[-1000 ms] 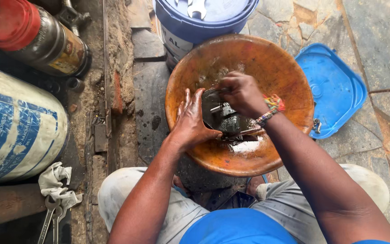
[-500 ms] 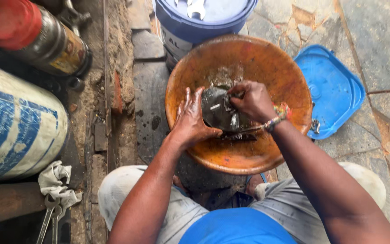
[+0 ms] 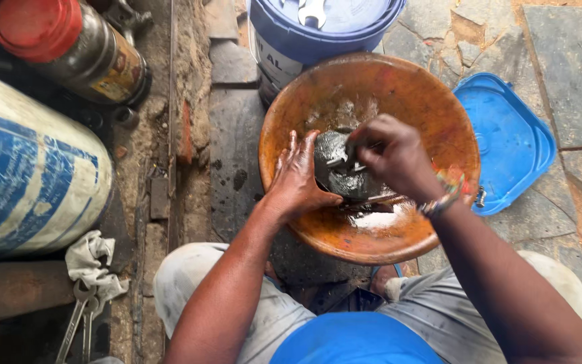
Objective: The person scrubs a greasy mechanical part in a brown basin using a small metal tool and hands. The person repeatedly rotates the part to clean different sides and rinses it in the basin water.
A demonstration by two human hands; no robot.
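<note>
Seated low over an orange bowl (image 3: 432,101) on a stone-slab floor (image 3: 574,61); bowl rim stained, a little pale liquid pooled near my side. A dark greasy metal part (image 3: 335,172) sits in the bowl's middle.

My left hand (image 3: 298,178) lies flat and open against the part's left side, fingers straight, steadying it. My right hand (image 3: 395,158) is curled on top of the part, fingers clenched around something small and metallic; what exactly, I cannot tell. Bracelet on the right wrist.

Surroundings: a blue lid (image 3: 510,138) lies flat just right of the bowl, touching or nearly touching its rim. A blue bucket (image 3: 318,34) stands just beyond the bowl, a metal tool on its top. Floor to the right is irregular grey and tan slabs; to the left, dark oily concrete with a crack line. Far left, a white-and-blue cylinder (image 3: 28,175) on its side; above it a dark canister with a red cap (image 3: 69,44). A rag (image 3: 92,259) and wrenches (image 3: 79,323) lie at lower left.
</note>
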